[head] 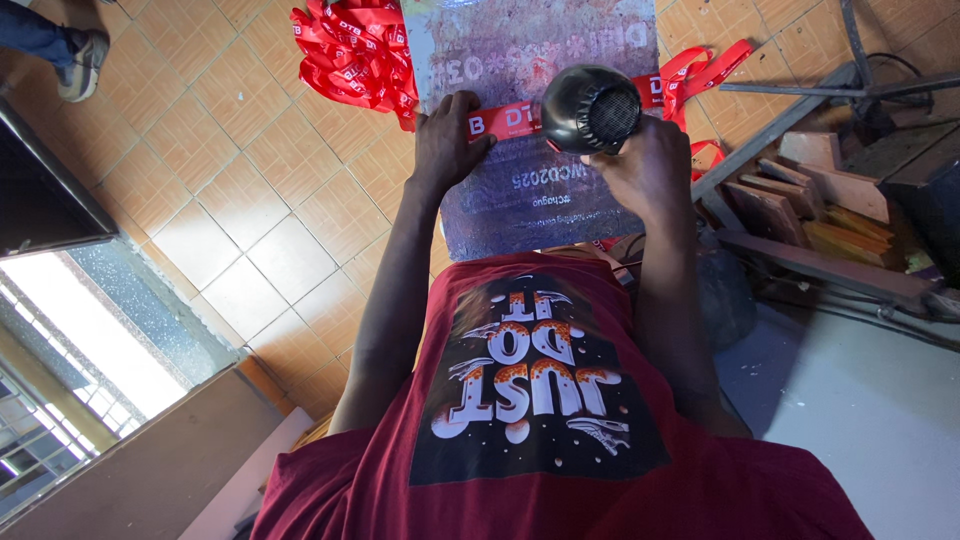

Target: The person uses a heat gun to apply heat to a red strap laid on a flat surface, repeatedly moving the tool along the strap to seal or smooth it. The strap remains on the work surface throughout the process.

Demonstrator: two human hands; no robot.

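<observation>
Two hands are showing, both the person's own. The left hand (447,140) is lying flat with spread fingers, pressing down on one red ribbon (505,122) that is stretching sideways across a grey printed board (530,190). The right hand (648,165) is wrapping closed around the handle of one black hair dryer (590,108), which is hovering just above the ribbon, its round grille facing the camera. The ribbon is lying on the upper half of the board, between the two hands, and its far end is running on past the dryer toward the right.

One heap of red ribbons (350,50) is sitting at the board's upper left corner; the number in it is too tangled to count. A few loose red loops (705,70) are lying at the board's right edge.

The board is resting on a floor of orange-tan tiles (240,170). To the right, a stack of roughly five or six wooden offcuts (800,195) is lying beside metal bars (790,100). One shoe of another person (80,62) is standing at the upper left. Bright daylight is coming in at a railing (60,350) at the lower left. The person is wearing a dark red printed T-shirt (560,400).
</observation>
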